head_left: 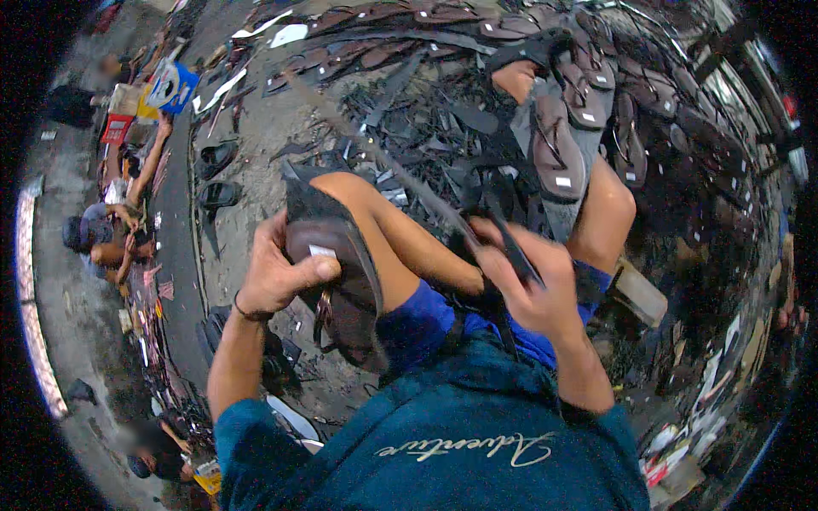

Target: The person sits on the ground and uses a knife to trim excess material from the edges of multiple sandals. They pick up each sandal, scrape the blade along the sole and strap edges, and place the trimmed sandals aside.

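My left hand (277,268) is closed on a brown sandal (332,237) with a small white label, its thumb pressing on the footbed. A dark, uneven sheet of sole material (308,192) sticks out past the sandal's far end. The sandal rests against my left leg. In my right hand (537,277) is a long, thin, knife-like blade (417,183), smeared by motion and slanting away to the far left. Something narrow and black (518,255) also shows at those fingers; whether it belongs to the blade I cannot tell. The blade and sandal appear apart.
Dark offcuts (426,119) litter the ground between my legs. Brown sandals (558,149) lie in rows at the far side and right. A pale block (639,294) is beside my right thigh. Black footwear (219,194) stands at left, and other people (102,230) sit beyond.
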`<state>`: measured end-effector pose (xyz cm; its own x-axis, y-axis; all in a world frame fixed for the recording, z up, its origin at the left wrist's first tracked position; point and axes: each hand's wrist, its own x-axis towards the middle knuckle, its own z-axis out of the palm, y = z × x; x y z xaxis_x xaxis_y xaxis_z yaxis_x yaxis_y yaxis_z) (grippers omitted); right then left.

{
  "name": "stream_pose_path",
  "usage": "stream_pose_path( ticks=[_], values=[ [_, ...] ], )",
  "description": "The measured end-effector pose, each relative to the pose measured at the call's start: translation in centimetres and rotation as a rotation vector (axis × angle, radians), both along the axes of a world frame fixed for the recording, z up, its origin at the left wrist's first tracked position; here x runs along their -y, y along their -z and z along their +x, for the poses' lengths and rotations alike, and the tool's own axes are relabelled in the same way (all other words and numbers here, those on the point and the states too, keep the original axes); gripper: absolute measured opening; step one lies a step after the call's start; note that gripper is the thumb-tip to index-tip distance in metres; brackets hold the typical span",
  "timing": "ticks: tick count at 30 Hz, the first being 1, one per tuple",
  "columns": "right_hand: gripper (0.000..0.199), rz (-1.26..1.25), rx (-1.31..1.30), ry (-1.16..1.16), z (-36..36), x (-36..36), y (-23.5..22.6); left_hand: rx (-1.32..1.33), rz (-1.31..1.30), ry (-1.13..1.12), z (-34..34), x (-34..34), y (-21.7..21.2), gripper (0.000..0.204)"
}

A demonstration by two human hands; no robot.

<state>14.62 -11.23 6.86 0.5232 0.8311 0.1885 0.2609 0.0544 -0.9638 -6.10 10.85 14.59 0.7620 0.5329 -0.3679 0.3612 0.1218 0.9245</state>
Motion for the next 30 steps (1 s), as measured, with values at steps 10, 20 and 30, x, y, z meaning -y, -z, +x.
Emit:
stream_pose_path(
  ticks=[10,20,30],
  values=[
    [0.034,-0.358,0.089,-0.356,0.1,10.9,-1.3,-0.022,-0.284,0.167,-2.9,5.6,2.9,0.049],
    [0.026,-0.201,-0.015,-0.405,-0.6,4.0,-4.1,-0.168,-0.352,0.414,0.9,6.7,0.6,0.033],
    [0.049,-0.026,-0.398,-0.179,-2.8,2.9,-0.3,0.208,0.159,0.614,1.0,4.6,-4.3,0.04]
  ],
)
